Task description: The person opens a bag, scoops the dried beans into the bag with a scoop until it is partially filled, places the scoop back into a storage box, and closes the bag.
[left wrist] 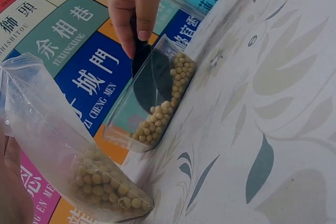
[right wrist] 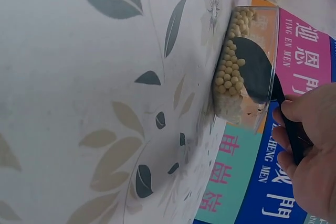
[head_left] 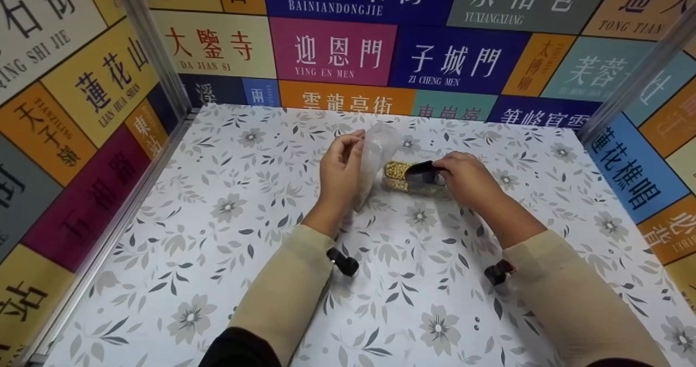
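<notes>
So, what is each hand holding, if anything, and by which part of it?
The right fingers hold the black scoop by its handle; the left fingers hold the plastic bag near its top.

Floral tabletop, lettered walls (multicoloured).

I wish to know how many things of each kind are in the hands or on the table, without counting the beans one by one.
Translucent bag of beans: 1
Clear rectangular container of beans: 1
Black scoop: 1
Total: 3
</notes>
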Motion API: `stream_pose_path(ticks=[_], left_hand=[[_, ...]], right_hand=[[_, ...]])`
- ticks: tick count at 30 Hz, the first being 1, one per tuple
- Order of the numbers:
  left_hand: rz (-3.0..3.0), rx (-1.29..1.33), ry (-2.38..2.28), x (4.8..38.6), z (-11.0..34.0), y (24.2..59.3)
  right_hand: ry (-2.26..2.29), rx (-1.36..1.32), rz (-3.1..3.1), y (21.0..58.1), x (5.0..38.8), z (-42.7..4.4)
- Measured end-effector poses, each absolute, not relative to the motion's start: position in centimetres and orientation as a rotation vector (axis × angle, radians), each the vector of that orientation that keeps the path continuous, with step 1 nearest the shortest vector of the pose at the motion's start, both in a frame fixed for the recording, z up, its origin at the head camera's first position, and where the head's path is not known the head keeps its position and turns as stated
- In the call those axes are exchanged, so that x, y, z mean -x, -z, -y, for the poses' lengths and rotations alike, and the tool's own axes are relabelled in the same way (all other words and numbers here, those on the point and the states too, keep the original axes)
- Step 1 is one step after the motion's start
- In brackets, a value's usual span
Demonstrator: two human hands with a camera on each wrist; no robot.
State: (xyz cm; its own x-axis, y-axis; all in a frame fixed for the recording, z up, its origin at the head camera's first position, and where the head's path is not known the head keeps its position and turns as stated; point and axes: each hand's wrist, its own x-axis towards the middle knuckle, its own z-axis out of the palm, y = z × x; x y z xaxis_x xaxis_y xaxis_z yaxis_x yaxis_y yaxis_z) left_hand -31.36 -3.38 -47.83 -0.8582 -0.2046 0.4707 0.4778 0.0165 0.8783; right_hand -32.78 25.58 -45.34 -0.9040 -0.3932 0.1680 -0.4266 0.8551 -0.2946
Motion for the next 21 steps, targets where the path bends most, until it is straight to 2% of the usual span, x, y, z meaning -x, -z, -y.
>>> stream_pose_path(ticks=[12,21], left_hand=[[1.834,0.258,1.907,31.4,3.3,47.8],[1.840,0.236,1.905,31.5,3.3,47.9]], right_hand=[[-0.616,-0.664,3.034,45.7,33.8,-24.4],[-0.811,-0.547,3.072,46.8,34.4,-23.9]])
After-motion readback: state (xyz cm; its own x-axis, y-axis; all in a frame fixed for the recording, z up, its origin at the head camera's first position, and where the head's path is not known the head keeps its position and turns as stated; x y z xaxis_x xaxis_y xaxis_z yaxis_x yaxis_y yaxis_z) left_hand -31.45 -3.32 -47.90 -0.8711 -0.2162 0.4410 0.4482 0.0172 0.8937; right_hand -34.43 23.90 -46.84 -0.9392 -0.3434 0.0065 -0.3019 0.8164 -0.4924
